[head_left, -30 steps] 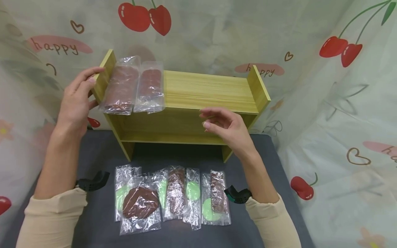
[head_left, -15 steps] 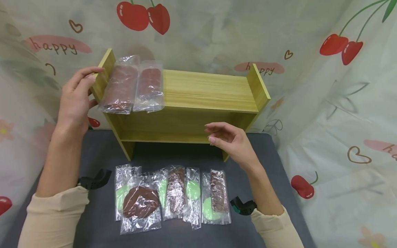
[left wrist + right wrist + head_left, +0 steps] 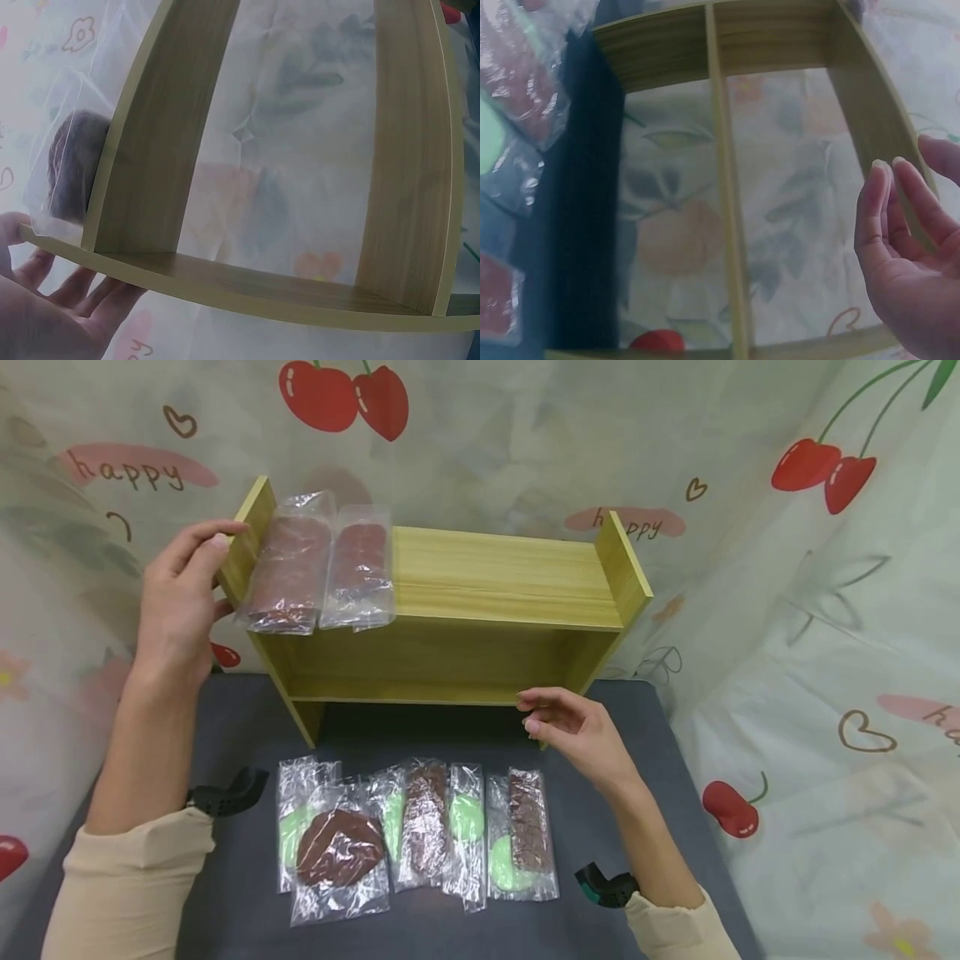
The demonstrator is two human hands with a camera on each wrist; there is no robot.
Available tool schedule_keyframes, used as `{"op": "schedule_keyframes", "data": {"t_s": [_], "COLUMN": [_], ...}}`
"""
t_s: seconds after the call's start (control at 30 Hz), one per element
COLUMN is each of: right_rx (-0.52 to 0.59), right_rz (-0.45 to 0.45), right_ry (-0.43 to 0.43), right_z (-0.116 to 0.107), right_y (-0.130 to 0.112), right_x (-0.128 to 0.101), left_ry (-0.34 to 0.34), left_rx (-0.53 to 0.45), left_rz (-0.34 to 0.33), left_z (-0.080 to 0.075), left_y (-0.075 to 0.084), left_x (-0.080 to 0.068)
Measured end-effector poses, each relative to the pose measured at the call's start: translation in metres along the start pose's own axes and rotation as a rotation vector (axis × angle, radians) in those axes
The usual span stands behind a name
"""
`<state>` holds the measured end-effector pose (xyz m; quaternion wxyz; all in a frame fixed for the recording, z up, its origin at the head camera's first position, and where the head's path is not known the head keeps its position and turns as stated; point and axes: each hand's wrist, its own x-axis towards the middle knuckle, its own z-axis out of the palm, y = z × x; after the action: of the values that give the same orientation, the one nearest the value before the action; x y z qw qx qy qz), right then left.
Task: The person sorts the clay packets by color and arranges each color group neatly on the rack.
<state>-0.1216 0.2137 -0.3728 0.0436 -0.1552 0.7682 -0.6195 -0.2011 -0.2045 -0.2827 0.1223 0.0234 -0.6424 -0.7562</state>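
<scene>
In the head view a small wooden shelf (image 3: 510, 577) stands on the dark table. My left hand (image 3: 176, 602) grips its left side panel (image 3: 262, 285), thumb at the front edge and fingers on the outer face. On the top board lie two clear plastic bags, a wide one (image 3: 291, 568) beside that panel and a narrower one (image 3: 362, 564) to its right, each with flat reddish-brown discs inside. My right hand (image 3: 577, 731), fingers loosely bent and holding nothing, hovers before the shelf's lower right corner. What the discs are I cannot tell.
Several clear bags lie in front of the shelf: one with a large brown disc (image 3: 340, 847), others with brown pieces (image 3: 426, 827) and pale green discs (image 3: 467, 818). Printed curtains (image 3: 787, 610) surround the dark table (image 3: 600, 935).
My right hand has come down and slightly right, away from the shelf's top board. The left hand keeps its place on the side panel, and the bags lie where they were.
</scene>
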Motion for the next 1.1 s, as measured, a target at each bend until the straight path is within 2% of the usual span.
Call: {"op": "schedule_keyframes", "data": {"t_s": [0.17,0.33,0.47,0.83,1.1], "right_rx": [0.022,0.012,0.007,-0.001,-0.016], "right_rz": [0.049,0.082,0.096,0.125,0.160], "right_ry": [0.011,0.032,0.050,0.071,0.077], "right_z": [-0.004,-0.006,-0.007,-0.009,-0.010], "right_y": [0.014,0.031,0.044,0.075,0.104], "right_x": [-0.012,-0.024,-0.032,-0.054,-0.070], "left_ry": [0.002,-0.020,-0.045,-0.060,-0.040], "left_rx": [0.011,-0.029,-0.054,-0.050,-0.041], "left_rz": [-0.007,-0.016,-0.023,-0.026,-0.027], "left_z": [0.000,-0.001,-0.002,-0.003,-0.001], "left_y": [0.000,0.001,0.002,0.002,0.001], "left_x": [0.001,0.002,0.002,0.001,0.002]}}
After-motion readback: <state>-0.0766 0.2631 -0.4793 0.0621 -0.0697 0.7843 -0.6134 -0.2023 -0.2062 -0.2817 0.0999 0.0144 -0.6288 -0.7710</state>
